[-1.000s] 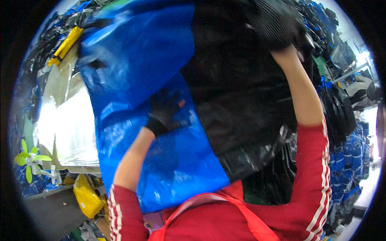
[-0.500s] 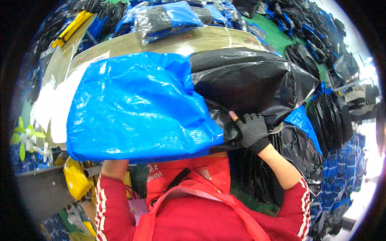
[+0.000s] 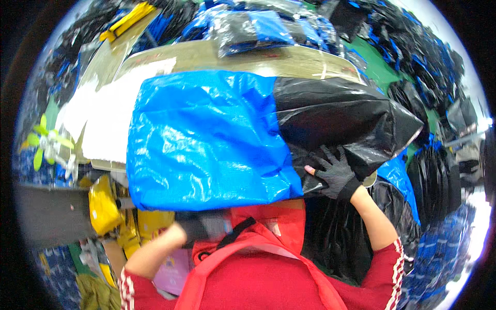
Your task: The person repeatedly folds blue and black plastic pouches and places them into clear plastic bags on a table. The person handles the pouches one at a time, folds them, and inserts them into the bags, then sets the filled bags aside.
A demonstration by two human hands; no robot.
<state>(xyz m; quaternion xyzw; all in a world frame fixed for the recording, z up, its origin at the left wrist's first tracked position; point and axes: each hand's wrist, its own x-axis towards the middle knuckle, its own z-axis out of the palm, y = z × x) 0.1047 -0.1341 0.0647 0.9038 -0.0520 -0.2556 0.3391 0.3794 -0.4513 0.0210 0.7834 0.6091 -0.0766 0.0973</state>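
Note:
A large, glossy woven-plastic piece (image 3: 212, 139), perhaps a bag, lies on the table in front of me. Its left part is blue and its right part is black, with creases and a bulge toward the right end. My right hand (image 3: 335, 173), in a grey-striped work glove with a bare thumb tip, rests flat with spread fingers on the black part near its front edge. My left hand (image 3: 206, 226), in a dark glove, is just below the blue part's near edge, before my red apron (image 3: 289, 227). Motion smears it, so its fingers cannot be made out.
Clear-wrapped blue and black packages (image 3: 253, 32) lie at the table's far edge (image 3: 196, 51). A yellow folded bundle (image 3: 129, 20) sits at the far left. Yellow bags (image 3: 105, 204) hang at lower left. Black sheeting (image 3: 336, 232) and stacked blue bundles (image 3: 439, 243) are at right.
My left hand has come out from under the blue part toward my apron. The right hand's fingers have spread flatter on the black part. The whole view has shifted somewhat.

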